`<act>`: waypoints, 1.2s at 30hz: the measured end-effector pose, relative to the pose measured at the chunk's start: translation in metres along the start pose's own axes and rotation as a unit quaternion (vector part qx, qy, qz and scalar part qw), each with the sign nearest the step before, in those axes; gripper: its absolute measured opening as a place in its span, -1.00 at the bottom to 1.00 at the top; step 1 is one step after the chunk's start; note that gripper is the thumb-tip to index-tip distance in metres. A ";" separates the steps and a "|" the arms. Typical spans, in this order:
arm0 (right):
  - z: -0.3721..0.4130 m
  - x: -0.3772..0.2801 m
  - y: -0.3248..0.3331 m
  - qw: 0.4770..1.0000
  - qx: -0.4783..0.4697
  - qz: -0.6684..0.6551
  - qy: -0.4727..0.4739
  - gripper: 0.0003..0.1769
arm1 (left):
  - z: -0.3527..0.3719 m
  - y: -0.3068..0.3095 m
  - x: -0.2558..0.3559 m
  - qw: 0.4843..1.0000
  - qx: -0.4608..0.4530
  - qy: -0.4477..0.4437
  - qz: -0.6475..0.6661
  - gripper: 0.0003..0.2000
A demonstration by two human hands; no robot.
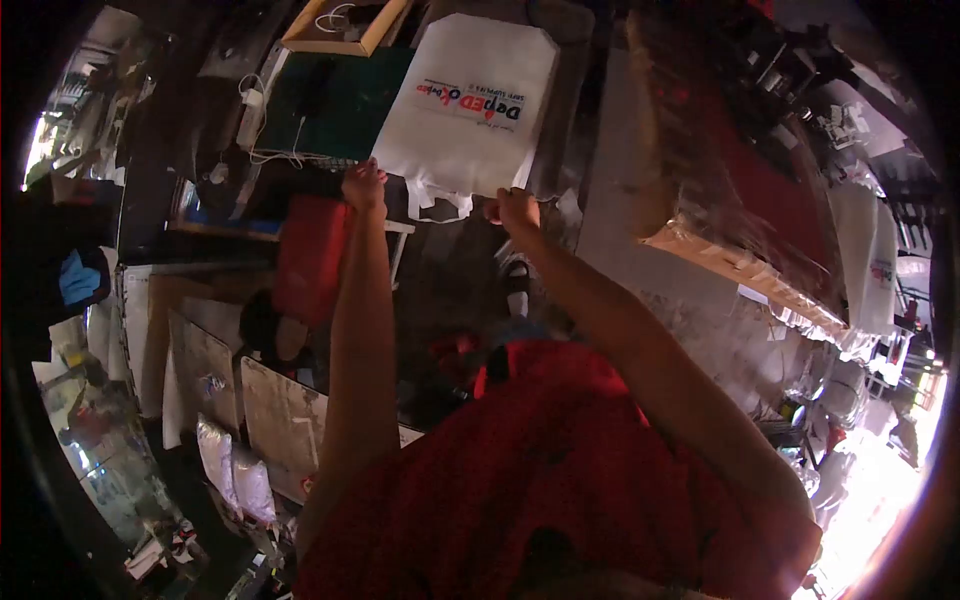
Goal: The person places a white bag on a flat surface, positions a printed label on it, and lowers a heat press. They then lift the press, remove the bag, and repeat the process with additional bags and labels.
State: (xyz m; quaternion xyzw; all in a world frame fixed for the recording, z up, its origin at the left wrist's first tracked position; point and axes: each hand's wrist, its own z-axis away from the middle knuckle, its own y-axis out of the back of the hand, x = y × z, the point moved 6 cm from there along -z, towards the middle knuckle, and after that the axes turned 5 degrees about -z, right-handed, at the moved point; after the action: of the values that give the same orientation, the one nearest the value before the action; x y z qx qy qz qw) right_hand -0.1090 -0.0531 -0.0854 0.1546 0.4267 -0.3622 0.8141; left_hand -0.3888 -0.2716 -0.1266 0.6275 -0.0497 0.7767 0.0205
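Note:
A white printed bag [450, 130] lies flat on the work surface in front of me, its red, blue and black lettering upside down from my side. Its near edge has a ragged, cut-out shape and hangs a little over the surface's edge. At the near left corner, my left hand [366, 187] is closed on the bag. My right hand [516, 210] is closed at the near right corner, fingers pinching the edge. A dark green board [330, 105] lies beside the bag on the left.
Behind the green board is a wooden tray [340, 42] with a white cable. A white power strip [249, 118] with cords lies at left. A red stool [310, 260] stands below. To the right is a large plastic-wrapped red panel [740, 170]; another printed white bag [866, 260] hangs beyond.

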 end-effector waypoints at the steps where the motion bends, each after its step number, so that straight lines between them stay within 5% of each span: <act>1: -0.006 0.002 0.000 1.000 -0.014 -0.011 -0.001 -0.65 | 0.013 -0.007 0.009 0.999 0.009 0.030 -0.037 -0.74; 3: -0.015 0.012 0.001 0.999 -0.030 -0.021 -0.009 -0.65 | 0.041 -0.012 0.024 0.995 0.021 0.064 -0.077 -0.72; 5: -0.022 0.017 -0.003 0.996 -0.073 -0.030 -0.031 -0.66 | 0.064 -0.027 0.012 0.967 -0.103 0.235 -0.005 -0.67; 6: -0.023 0.019 -0.002 0.996 -0.073 -0.031 -0.030 -0.66 | 0.072 -0.025 0.013 0.967 -0.104 0.234 -0.006 -0.67; 8: -0.024 0.020 0.001 0.999 -0.025 0.008 -0.030 -0.66 | 0.082 -0.027 0.008 0.942 -0.228 0.129 -0.211 -0.64; 12: -0.019 0.016 0.001 0.997 -0.017 -0.066 -0.048 -0.66 | 0.040 -0.019 -0.031 0.903 -0.218 -0.044 -0.368 -0.63; 13: -0.024 0.022 0.000 0.994 -0.013 -0.099 -0.044 -0.66 | 0.056 -0.037 0.003 0.792 -0.235 -0.153 -0.543 -0.60; 16: -0.006 0.010 -0.003 0.996 -0.018 -0.069 -0.060 -0.67 | 0.070 -0.054 0.046 0.801 -0.168 -0.049 -0.572 -0.61; 18: 0.016 0.002 0.006 0.997 -0.021 -0.010 -0.078 -0.67 | 0.048 -0.040 0.012 0.790 -0.147 -0.082 -0.590 -0.63; 20: 0.048 0.006 0.002 0.975 -0.193 -0.013 -0.107 -0.74 | 0.012 -0.029 -0.034 0.759 -0.136 -0.184 -0.609 -0.64; 21: 0.069 0.002 0.013 0.967 -0.242 0.025 -0.082 -0.77 | 0.002 -0.023 -0.049 0.720 -0.132 -0.270 -0.625 -0.64; 22: 0.091 -0.004 0.030 0.948 -0.308 0.043 -0.070 -0.77 | 0.028 -0.035 -0.036 0.565 -0.153 -0.438 -0.683 -0.67; 24: 0.141 -0.022 0.072 0.890 -0.450 0.051 -0.053 -0.77 | 0.037 -0.029 -0.030 0.681 -0.181 -0.313 -0.637 -0.70; 25: 0.167 -0.042 0.105 0.876 -0.464 0.125 -0.040 -0.68 | 0.053 -0.025 -0.014 0.789 -0.179 -0.286 -0.514 -0.69; 26: 0.190 -0.058 0.141 0.860 -0.469 0.198 -0.030 -0.59 | 0.064 -0.019 -0.010 0.768 -0.183 -0.360 -0.498 -0.69; 28: 0.211 -0.069 0.225 0.886 -0.443 0.130 -0.039 -0.60 | 0.098 -0.014 0.010 0.705 -0.177 -0.507 -0.463 -0.69; 29: 0.221 -0.072 0.271 0.895 -0.438 0.066 -0.050 -0.62 | 0.102 -0.019 0.012 0.741 -0.227 -0.503 -0.383 -0.72; 31: 0.211 -0.067 0.378 0.934 -0.355 0.026 0.017 -0.72 | 0.132 -0.029 0.009 0.689 -0.114 -0.559 -0.447 -0.75; 32: 0.203 -0.067 0.440 0.977 -0.200 0.024 0.072 -0.72 | 0.162 -0.039 0.021 0.551 -0.063 -0.639 -0.533 -0.75; 33: 0.201 -0.065 0.500 0.991 -0.042 0.023 0.124 -0.72 | 0.179 -0.053 0.024 0.594 -0.069 -0.606 -0.524 -0.77; 34: 0.202 -0.067 0.559 0.946 0.190 0.169 0.198 -0.72 | 0.199 -0.069 0.024 0.665 -0.087 -0.545 -0.504 -0.77; 36: 0.217 -0.072 0.645 0.795 0.481 0.324 0.181 -0.82 | 0.231 -0.090 0.009 0.767 -0.109 -0.428 -0.466 -0.77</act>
State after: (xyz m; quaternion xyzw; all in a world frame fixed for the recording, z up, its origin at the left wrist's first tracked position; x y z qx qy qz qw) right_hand 0.4564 0.3030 0.0631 0.7179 0.2621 -0.2012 0.6128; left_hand -0.1576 -0.2064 -0.0654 0.8345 0.1605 0.3118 0.4250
